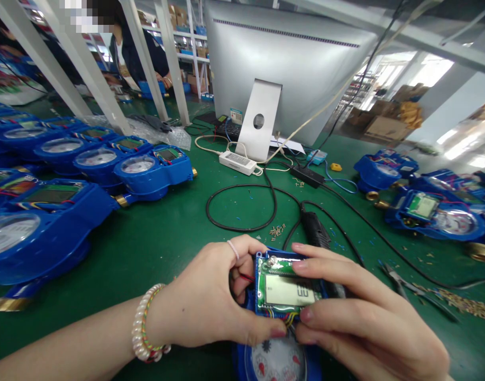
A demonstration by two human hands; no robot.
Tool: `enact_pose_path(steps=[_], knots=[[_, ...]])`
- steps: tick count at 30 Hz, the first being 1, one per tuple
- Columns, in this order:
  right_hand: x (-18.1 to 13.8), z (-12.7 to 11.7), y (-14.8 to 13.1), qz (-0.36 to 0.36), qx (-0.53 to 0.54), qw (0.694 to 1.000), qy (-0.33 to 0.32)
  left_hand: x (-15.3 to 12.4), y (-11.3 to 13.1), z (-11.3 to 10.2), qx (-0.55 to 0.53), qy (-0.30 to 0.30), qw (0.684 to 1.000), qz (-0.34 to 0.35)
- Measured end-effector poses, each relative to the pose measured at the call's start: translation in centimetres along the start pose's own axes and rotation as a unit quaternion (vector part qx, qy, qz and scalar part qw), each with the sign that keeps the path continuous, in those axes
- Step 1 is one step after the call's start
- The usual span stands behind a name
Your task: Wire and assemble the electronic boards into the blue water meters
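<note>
A green circuit board (271, 264) with a small LCD sits at the top of a blue water meter (248, 307) in front of me. My left hand (210, 293) is closed around its left side, thumb along the lower edge by the thin coloured wires (292, 318). From the right, my right hand (369, 312) grips the board, fingertips on its top and lower corners. The LCD shows digits. Below it lies the round dial (280, 360) with red pointers, cut off by the frame's bottom. A black electric screwdriver (316, 230) runs behind my right fingers, partly hidden.
Several blue meters (147, 172) line the left; more (436, 211) stand right. A monitor (282, 63) rises behind a white power strip (238, 162) and looped black cable (208, 211). Pliers (401, 280) and small brass screws (464, 302) lie right. A person (141, 58) works beyond the posts.
</note>
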State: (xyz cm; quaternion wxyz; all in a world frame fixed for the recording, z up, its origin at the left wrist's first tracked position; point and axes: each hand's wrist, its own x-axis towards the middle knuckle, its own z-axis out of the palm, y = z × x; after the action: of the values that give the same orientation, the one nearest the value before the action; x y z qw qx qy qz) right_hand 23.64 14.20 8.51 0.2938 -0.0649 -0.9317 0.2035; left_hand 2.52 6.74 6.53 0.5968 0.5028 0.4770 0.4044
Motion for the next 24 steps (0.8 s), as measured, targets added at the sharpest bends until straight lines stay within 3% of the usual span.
enact_pose_path(steps=[17, 24], knots=[[0.17, 0.27, 0.25, -0.023, -0.039, 0.999, 0.029, 0.15, -0.02, 0.03, -0.127, -0.017, 0.992, -0.023], [0.42, 0.31, -0.11, -0.022, -0.063, 0.997, 0.036, 0.17, 0.11, -0.02, -0.068, 0.001, 0.997, -0.026]])
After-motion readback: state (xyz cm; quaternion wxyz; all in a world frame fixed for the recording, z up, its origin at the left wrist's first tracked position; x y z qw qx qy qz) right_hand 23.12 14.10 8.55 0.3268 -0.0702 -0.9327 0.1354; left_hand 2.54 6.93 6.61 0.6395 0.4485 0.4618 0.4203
